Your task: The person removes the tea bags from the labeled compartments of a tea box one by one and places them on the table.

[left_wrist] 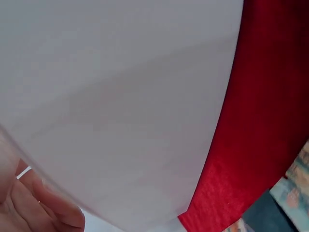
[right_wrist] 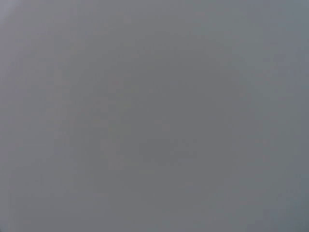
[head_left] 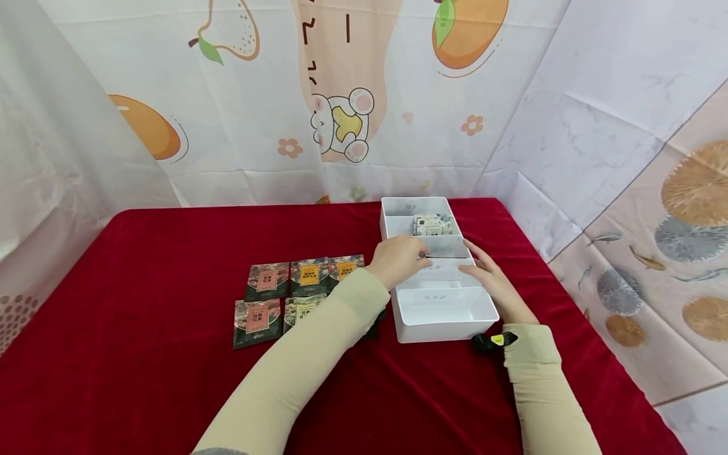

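Observation:
A white divided box (head_left: 400,316) stands lengthwise on the table, with small printed labels on its inner walls. My left hand (head_left: 400,258) reaches over its left side, the fingers bent down inside near the middle. Whether they pinch anything is hidden. In the left wrist view, curled fingers (left_wrist: 46,205) show beyond the box's pale wall (left_wrist: 125,111). At the right side my right hand (head_left: 499,291) holds the box wall, thumb over the rim and fingers outside. Pale printed tea packets (head_left: 433,225) lie in a rear compartment. The right wrist view is only blurred grey.
Left of the box, several dark tea sachets with red, orange and pale labels lie in two rows, among them a red-labelled sachet (head_left: 257,322). My left sleeve covers part of them. A black strap (head_left: 493,342) shows beside my right wrist. Red cloth (head_left: 142,328) covers the table.

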Demonstrator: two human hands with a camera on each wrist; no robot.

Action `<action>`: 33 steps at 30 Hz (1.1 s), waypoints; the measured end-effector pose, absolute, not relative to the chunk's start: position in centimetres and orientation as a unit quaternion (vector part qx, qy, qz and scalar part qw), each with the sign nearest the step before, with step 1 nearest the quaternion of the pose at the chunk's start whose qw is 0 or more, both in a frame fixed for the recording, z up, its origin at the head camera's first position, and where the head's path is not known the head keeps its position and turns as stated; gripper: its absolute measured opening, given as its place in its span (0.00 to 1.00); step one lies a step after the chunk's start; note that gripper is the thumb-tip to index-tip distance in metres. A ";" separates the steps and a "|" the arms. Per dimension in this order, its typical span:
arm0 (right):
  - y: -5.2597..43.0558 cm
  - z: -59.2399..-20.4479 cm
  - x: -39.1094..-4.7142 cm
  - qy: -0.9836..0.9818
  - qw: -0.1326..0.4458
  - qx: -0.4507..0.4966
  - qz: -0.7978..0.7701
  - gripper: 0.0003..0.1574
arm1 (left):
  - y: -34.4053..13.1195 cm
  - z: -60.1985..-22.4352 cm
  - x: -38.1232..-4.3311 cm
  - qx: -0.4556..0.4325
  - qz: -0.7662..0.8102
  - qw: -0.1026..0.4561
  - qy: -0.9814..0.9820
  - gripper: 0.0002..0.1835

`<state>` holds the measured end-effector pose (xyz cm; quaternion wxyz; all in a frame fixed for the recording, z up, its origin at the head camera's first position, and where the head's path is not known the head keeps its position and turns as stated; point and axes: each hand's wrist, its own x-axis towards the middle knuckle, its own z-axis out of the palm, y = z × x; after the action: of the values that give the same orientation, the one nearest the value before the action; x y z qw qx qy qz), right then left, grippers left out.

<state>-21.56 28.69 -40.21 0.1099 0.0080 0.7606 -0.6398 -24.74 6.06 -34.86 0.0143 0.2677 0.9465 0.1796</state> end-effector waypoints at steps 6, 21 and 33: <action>28.8 -40.2 -21.5 0.765 0.110 0.008 -0.634 0.43 | 6.1 -35.2 -24.9 0.262 0.196 0.018 0.945 0.14; 28.8 -40.3 -21.6 0.752 0.113 0.014 -0.649 0.43 | 6.0 -35.7 -24.8 0.237 0.201 0.001 0.951 0.09; 28.7 -40.4 -21.6 0.747 0.110 0.018 -0.655 0.44 | 5.8 -35.8 -24.9 0.251 0.210 0.004 0.945 0.07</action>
<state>-21.57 28.73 -40.40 0.1098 0.0184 0.7472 -0.6552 -24.87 5.81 -35.81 0.0044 0.2511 0.9448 0.2104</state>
